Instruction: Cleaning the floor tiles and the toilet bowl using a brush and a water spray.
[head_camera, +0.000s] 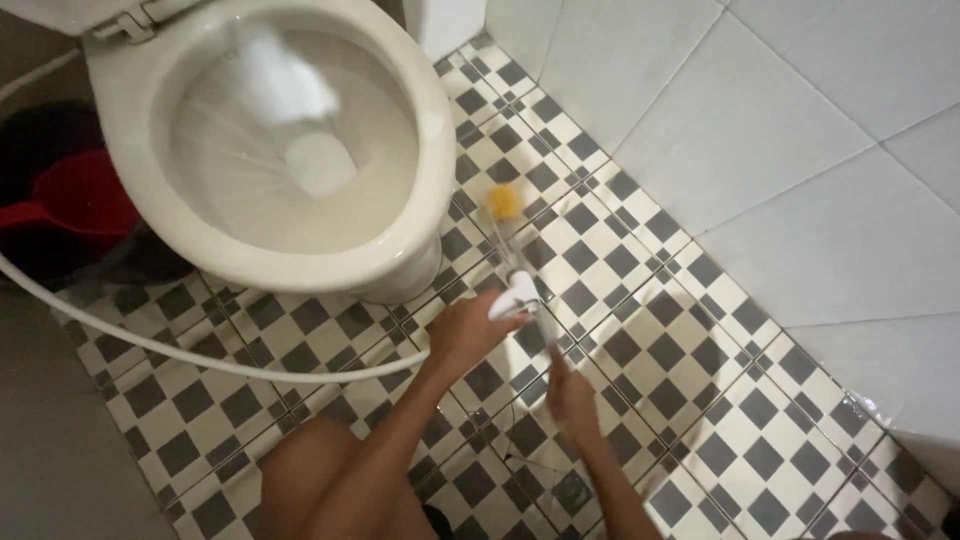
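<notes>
Clearly the work sits just beside the toilet (300, 150), on the wet checkered floor (640, 330) between its base and the white tiled wall (780, 150). The left hand (470, 330) is closed around a white spray nozzle (515, 297), whose white hose (200, 355) trails away across the floor in front of the toilet. The right hand (570, 395) is curled around the thin handle of a toilet brush (505, 203); its yellow head rests on the floor close to the toilet's base, farther from the person than the nozzle. Motion blur softens both hands, so the exact finger placement is hard to make out, though each appears wrapped fully shut on its tool.

To do this well, I would judge that the nozzle should stay low and angled down at the brush head, so spray runs along the floor instead of bouncing onto the wall or legs. Turning the handle slowly would bring every side of the bristles under the water. The hose wants some slack. A red scoop (70, 200) lies in a dark bucket (40, 160) on the toilet's far side.
</notes>
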